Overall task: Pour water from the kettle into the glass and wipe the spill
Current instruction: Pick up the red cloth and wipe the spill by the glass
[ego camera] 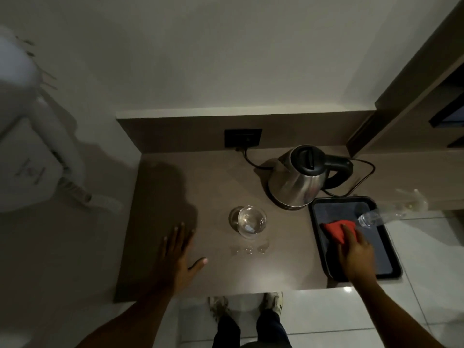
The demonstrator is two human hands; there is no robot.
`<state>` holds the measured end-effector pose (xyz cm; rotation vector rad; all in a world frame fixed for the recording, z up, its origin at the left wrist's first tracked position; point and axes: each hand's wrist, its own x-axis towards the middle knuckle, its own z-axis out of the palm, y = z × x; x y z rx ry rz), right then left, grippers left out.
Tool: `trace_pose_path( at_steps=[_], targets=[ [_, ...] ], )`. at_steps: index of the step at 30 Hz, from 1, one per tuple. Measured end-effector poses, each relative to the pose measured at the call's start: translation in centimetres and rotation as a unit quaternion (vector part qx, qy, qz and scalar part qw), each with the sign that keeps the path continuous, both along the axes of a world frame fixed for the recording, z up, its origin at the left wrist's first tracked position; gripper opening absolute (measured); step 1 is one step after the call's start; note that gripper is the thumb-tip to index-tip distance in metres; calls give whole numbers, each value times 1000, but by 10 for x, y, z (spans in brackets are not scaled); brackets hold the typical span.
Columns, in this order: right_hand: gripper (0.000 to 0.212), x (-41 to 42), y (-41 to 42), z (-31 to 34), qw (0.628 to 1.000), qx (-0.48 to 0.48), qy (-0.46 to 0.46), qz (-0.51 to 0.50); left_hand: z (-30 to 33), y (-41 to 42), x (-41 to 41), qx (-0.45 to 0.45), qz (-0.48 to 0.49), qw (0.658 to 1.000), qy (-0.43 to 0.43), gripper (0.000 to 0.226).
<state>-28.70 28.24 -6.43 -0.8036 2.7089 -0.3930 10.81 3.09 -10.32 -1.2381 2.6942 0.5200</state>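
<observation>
A steel kettle (298, 179) with a black lid and handle stands on its base at the back right of the brown counter (190, 187). A clear glass (249, 220) holding water stands in the middle. Small puddles of spilled water (251, 249) lie just in front of the glass. My left hand (179, 254) rests flat on the counter, fingers spread, left of the glass. My right hand (352, 249) grips a red cloth (337, 229) on the black tray (324, 247) at the right.
A second clear glass (374, 217) lies on its side at the tray's far right corner. The kettle's black cord (248, 159) runs to a wall socket (243, 138) behind. A wooden cabinet (414, 101) rises at the right. My shoes (273, 301) show below the counter edge.
</observation>
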Motion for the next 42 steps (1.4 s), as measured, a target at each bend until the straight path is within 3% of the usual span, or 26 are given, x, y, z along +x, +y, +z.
trace_pose_path(
  at_steps=[4,9,15,22,30,36,39,42],
  targets=[
    [67,30,-17,9,996,-66,12,56,-7,-1,2,-11,-5,999,-46,92],
    [68,81,-71,-4,988,17,-27,154,-16,-2,5,-39,-17,998,-44,90],
    [71,103,-93,-10,991,61,3,122,-21,-4,8,-31,-5,999,-6,90],
    [66,163,-77,-12,992,-6,-6,127,-25,-6,8,-21,0,1000,-7,92],
    [95,223,-76,-7,970,12,-46,238,-27,-4,7,-27,1,1000,3,91],
    [67,230,-116,1,956,-14,-73,284,-25,-2,8,-20,7,1000,2,90],
    [65,230,-140,5,952,-47,-52,299,-25,-2,8,-24,7,1000,8,90],
    [69,236,-155,-1,942,-18,-28,335,-22,-2,9,-30,6,1000,8,86]
  ],
)
